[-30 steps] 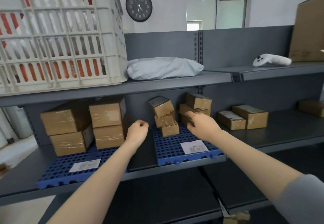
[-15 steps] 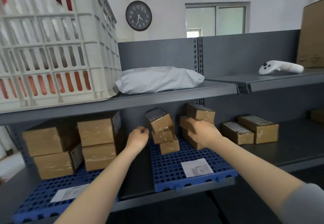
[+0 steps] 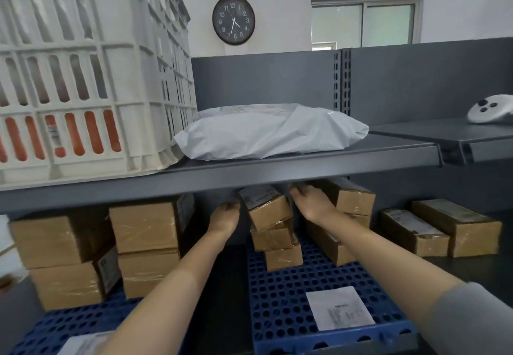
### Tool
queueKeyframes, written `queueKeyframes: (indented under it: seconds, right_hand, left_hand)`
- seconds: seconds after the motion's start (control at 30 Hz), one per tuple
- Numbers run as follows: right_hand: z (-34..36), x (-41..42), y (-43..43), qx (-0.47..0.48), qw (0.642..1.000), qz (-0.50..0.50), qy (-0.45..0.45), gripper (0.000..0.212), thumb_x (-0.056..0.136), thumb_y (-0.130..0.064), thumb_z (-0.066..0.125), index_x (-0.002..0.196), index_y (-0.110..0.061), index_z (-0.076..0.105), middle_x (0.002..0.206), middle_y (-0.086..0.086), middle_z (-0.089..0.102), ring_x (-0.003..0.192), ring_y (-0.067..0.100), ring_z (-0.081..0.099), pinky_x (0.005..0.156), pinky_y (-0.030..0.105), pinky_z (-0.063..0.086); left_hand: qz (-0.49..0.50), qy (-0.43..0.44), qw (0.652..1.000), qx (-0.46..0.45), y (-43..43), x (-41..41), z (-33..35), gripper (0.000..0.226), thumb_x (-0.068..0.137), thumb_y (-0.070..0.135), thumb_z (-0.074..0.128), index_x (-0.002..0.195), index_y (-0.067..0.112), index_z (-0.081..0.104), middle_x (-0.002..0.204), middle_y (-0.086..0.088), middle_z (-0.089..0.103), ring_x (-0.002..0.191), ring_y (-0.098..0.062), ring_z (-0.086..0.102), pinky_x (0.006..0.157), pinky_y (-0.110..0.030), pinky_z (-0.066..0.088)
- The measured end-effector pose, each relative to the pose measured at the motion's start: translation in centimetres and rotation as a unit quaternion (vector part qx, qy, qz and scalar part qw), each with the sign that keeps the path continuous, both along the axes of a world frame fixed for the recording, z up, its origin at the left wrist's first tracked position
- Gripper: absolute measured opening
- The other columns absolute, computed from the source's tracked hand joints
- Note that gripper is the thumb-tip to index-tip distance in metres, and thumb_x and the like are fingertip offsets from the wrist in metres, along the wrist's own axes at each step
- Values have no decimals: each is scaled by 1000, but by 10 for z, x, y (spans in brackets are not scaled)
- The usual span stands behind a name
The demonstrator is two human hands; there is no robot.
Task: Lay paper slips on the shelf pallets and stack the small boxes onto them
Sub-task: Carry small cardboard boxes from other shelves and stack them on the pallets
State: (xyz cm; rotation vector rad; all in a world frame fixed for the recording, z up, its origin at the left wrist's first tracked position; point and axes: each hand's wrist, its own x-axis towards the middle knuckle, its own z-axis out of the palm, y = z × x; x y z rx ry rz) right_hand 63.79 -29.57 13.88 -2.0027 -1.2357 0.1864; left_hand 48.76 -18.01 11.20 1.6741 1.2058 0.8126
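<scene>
Under the grey shelf (image 3: 249, 171), both hands (image 3: 226, 216) (image 3: 311, 202) flank the top box (image 3: 263, 206), grips unclear.

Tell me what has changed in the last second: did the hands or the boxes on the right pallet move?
The camera moved closer and tilted up. The left hand, a fist before, has opened beside the tilted top box. The right hand has slid from the right stack toward that box. Neither clearly grips anything. The stacks, the slip and the pallet stayed in place.
</scene>
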Motion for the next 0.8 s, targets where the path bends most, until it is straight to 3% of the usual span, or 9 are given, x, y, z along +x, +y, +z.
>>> queueKeyframes:
  seconds: [0.2,0.27,0.33,0.4,0.47,0.6,0.7,0.8]
  right_hand:
    - [2,9,25,-33,990,10,139,57,98,-52,30,140,-16,43,145,10,46,131,29,44,111,37,32]
    - [1,9,30,-46,983,7,178,58,97,-54,30,140,-16,43,142,10,47,128,29,46,110,39,35]
    - [0,7,33,-56,968,13,243,54,99,-49,31,137,-14,45,130,10,55,110,26,54,96,34,45]
    - [1,3,29,-59,943,17,328,50,100,-46,33,131,-11,50,104,9,62,78,19,56,66,28,49]
    - [-2,5,29,-45,916,20,399,49,98,-47,37,125,-10,54,103,11,65,69,18,54,56,28,46]
    - [-8,7,32,-17,879,36,475,39,97,-49,40,97,-14,59,87,10,64,73,22,58,67,35,48]
    - [-8,10,31,-5,854,50,518,43,95,-49,42,109,-13,60,95,13,66,78,25,60,67,34,49]
    - [-10,17,29,1,833,69,549,52,96,-52,38,121,-11,59,107,15,67,84,26,61,65,35,48]
  left_hand:
    - [-7,-31,995,-96,5,23,-2,56,96,52,34,133,12,49,131,-14,55,118,-30,53,95,-34,45]
    - [-21,-66,988,-136,6,31,-5,54,95,54,36,125,13,54,112,-12,63,104,-28,59,85,-32,47]
    - [-27,-106,980,-165,4,36,-5,47,94,55,39,104,13,59,80,-8,60,75,-23,58,68,-30,50]
    - [-34,-116,976,-179,3,39,-6,43,94,55,39,93,15,56,70,-6,55,64,-21,52,60,-29,46]
    - [-53,-121,971,-198,3,42,-6,42,95,53,38,89,16,56,75,-9,57,67,-23,54,62,-32,48]
    - [-75,-127,964,-220,5,52,-5,45,95,53,35,108,15,56,103,-18,63,92,-31,60,75,-42,52]
    - [-84,-125,960,-234,8,57,-6,55,92,58,36,116,14,57,116,-21,62,107,-35,59,90,-49,50]
    - [-94,-131,955,-248,10,59,-10,63,88,66,35,110,13,61,114,-20,64,107,-35,60,97,-51,46]
